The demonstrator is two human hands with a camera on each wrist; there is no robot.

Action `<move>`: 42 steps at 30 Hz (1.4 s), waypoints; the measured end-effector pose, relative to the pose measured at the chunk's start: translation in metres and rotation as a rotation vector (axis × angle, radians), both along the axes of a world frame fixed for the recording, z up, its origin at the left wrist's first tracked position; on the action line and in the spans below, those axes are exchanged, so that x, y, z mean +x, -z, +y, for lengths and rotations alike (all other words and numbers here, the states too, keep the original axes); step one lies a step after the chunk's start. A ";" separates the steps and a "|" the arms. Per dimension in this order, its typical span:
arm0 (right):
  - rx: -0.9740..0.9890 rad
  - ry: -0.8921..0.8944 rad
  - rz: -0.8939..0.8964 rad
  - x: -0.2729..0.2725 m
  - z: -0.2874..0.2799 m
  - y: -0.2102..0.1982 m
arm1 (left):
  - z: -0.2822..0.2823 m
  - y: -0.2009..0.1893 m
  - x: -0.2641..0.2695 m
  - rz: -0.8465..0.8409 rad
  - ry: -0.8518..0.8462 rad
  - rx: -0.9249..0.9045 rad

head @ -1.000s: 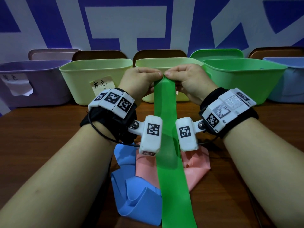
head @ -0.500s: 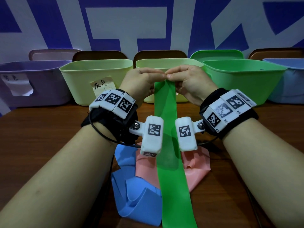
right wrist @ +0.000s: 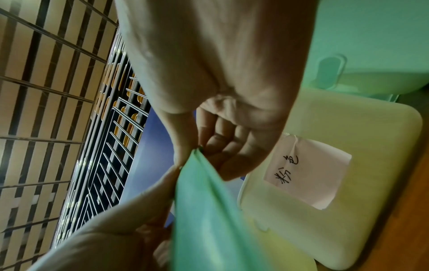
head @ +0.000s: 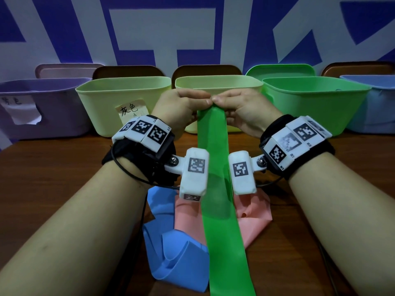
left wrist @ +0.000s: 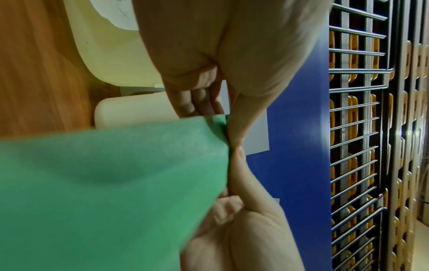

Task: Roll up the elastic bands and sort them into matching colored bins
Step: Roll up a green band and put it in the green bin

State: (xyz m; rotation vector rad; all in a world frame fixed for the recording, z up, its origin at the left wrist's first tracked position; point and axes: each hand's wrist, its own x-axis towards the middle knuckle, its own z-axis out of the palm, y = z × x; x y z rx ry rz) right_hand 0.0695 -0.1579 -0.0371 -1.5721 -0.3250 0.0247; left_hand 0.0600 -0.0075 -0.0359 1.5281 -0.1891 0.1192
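Both hands meet at the far end of a green band (head: pixel 215 167). The left hand (head: pixel 179 107) and right hand (head: pixel 245 108) each pinch that end, fingers curled, thumbs touching. The band runs taut toward the viewer over a pink band (head: pixel 254 218) and blue band (head: pixel 171 248) on the tabletop (head: pixel 53 167). Just beyond the band's pinched end stand a yellow bin (head: pixel 218 86) and green bin (head: pixel 316 103).

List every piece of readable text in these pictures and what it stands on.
"灰色": paper note on the left yellow bin.
"粉色": paper note on the middle yellow bin.
Note on the purple bin: too blurred to read.
Wrist marker tags: patterns, no text.
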 end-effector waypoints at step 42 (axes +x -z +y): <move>0.056 0.041 -0.018 0.003 0.002 0.003 | 0.002 0.000 -0.002 0.061 -0.024 0.002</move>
